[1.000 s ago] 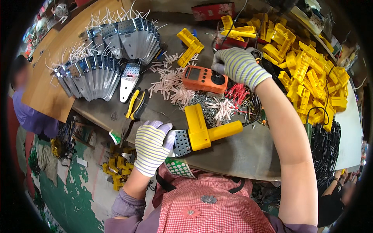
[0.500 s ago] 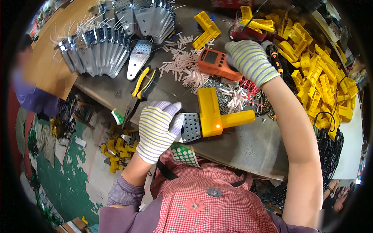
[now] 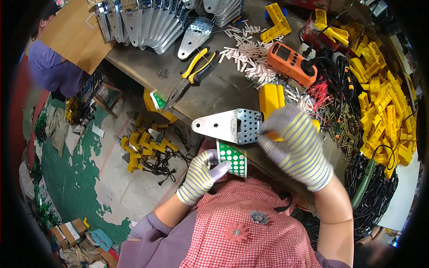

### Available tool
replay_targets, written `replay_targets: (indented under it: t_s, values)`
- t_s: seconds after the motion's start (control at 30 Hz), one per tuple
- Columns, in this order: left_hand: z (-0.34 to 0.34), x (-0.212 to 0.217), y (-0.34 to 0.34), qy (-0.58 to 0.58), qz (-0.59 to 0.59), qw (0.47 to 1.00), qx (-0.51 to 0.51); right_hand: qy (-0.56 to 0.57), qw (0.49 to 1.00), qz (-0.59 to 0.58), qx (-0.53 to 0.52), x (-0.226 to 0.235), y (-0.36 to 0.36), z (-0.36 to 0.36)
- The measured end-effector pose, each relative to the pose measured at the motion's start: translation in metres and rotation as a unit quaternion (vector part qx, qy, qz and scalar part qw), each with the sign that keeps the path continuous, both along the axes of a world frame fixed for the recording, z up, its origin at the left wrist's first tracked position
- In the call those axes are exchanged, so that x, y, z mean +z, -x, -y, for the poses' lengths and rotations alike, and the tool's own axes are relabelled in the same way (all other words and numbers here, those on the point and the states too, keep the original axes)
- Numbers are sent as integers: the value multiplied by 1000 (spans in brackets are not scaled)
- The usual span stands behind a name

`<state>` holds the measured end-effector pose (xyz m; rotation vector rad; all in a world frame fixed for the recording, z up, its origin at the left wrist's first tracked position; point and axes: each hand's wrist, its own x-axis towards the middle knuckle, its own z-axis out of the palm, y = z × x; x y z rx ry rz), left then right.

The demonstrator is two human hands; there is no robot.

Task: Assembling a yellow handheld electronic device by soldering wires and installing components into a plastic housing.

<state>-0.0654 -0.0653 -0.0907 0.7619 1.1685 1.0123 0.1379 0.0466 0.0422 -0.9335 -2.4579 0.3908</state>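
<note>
My left hand (image 3: pixel 201 175), in a striped glove, pinches a white sheet of round green stickers (image 3: pixel 233 160) at the table's front edge. Just beyond the sheet lies a yellow plastic-bodied device (image 3: pixel 271 99) with a perforated, tapering metal plate (image 3: pixel 219 126) pointing left. My right hand (image 3: pixel 297 147), gloved alike, is over the device where plate and yellow body meet, covering much of the body. Its fingers are bent but blurred, so whether they grip anything cannot be made out. An orange multimeter (image 3: pixel 292 64) with a black plug in it rests beyond.
Yellow-handled pliers (image 3: pixel 192 73) lie left of the multimeter. Metal plates (image 3: pixel 147 22) stand in rows at the back. Small white tubes (image 3: pixel 250 53) are scattered mid-table. Yellow plastic housings (image 3: pixel 384 102) heap up at right, above black cables (image 3: pixel 380 210). Finished-looking yellow devices (image 3: pixel 145 143) lie on the floor at left.
My right hand has left the multimeter and come down to the device. My left hand has let go of the metal plate and taken the sticker sheet. The orange light is no longer visible.
</note>
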Motion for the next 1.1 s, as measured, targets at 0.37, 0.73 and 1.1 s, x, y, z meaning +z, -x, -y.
replay_targets:
  t_s: [0.37,0.73,1.1]
  values:
    - [-3,15,10,-11,-21,999,-34,-4,999,52,13,-42,20,48]
    - [-12,28,8,-114,-122,986,-14,-75,988,135,28,-36,34,43]
    - [-21,34,12,-184,-150,970,-42,-83,995,-47,-16,-44,26,35]
